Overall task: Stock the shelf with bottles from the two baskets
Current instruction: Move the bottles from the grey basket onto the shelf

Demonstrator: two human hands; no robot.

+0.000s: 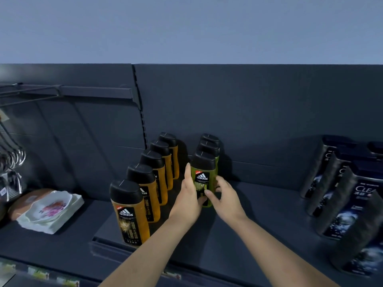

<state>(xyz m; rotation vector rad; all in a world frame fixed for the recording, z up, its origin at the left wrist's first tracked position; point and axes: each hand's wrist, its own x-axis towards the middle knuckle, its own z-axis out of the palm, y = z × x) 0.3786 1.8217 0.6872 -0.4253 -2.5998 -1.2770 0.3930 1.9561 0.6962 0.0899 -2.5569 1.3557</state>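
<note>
On the dark shelf (259, 206) a row of several orange bottles (143, 195) with black caps runs from front to back. To its right stands a shorter row of green bottles with black caps. My left hand (189, 195) grips the front green bottle (204, 175) from its left side, thumb up along the label. From the right, my right hand (224, 198) touches the same bottle low down, its fingers spread and curled against the label. The bottle stands upright on the shelf. No basket is in view.
Dark shampoo bottles (352, 206) stand in rows at the right. White floral plates (51, 210) lie stacked at the left, with metal hooks (14, 158) hanging above them. A dark back panel rises behind the shelf.
</note>
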